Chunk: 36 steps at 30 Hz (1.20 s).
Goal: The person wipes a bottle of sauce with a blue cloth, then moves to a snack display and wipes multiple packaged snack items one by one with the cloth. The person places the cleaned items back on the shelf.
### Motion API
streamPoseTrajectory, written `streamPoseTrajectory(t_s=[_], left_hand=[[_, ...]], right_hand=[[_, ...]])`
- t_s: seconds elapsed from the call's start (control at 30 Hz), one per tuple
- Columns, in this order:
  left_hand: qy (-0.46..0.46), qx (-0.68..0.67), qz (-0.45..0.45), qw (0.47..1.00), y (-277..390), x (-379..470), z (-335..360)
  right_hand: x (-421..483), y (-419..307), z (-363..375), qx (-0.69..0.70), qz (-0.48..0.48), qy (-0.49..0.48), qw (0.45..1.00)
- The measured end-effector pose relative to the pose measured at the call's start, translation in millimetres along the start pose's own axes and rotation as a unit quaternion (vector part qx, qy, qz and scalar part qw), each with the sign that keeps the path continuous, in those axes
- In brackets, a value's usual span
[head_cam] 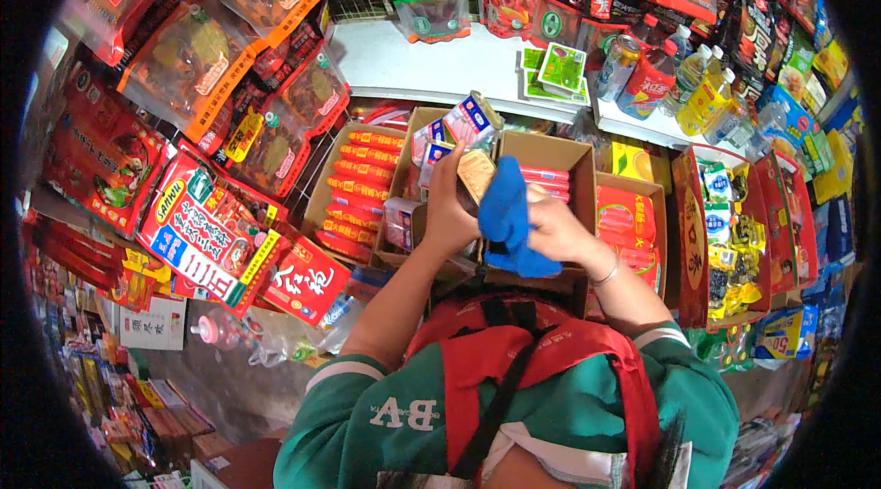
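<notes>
My left hand (449,214) grips a food can with a gold-coloured metal end (475,176), tilted so that this end shows. A blue cloth (508,220) is in my right hand (559,229) and overlaps the can's right side, hiding part of it. Just beyond my left fingers, another can with a pink-and-blue label (468,119) lies on its side at the far end of a cardboard box (423,119). More labelled packs, partly covered by my left hand, are inside that box.
Left of it stands a box of red-wrapped sausages (358,193); to the right, an open carton (581,159) holds red sticks. Drink bottles (647,79) and green packets (561,69) occupy the white shelf (427,69). Hotpot seasoning bags (213,227) hang at left.
</notes>
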<state>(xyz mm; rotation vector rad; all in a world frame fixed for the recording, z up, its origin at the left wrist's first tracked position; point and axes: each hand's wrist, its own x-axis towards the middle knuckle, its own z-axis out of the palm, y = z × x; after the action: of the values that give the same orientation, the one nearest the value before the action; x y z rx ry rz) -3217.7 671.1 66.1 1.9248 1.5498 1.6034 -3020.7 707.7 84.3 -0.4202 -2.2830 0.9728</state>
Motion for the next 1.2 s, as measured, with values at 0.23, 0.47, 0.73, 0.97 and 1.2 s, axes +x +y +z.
streamPoseTrajectory(t_s=[0.23, 0.47, 0.73, 0.97, 1.2], left_hand=[[0.021, -0.693, -0.434, 0.575, -10.8, 3.2, -1.9], [-0.023, -0.66, -0.428, 0.618, -11.0, -1.5, 35.7], [0.058, -0.755, -0.469, 0.454, 13.8, 12.9, 34.5], [-0.036, -0.792, -0.421, 0.441, 7.4, 5.2, 33.0], [-0.099, -0.867, -0.359, 0.331, -7.0, 0.4, 43.7]], right_hand=[[-19.2, 44.2, -13.8, 0.675, 0.068, 0.209, 0.705], [1.6, 22.1, 34.2, -0.215, 0.05, 0.291, 0.931], [18.1, 60.6, 13.1, 0.122, 0.101, 0.291, 0.943], [2.4, 42.8, 17.4, 0.315, 0.139, 0.326, 0.88], [-1.0, 27.5, 9.8, 0.288, 0.127, 0.328, 0.891]])
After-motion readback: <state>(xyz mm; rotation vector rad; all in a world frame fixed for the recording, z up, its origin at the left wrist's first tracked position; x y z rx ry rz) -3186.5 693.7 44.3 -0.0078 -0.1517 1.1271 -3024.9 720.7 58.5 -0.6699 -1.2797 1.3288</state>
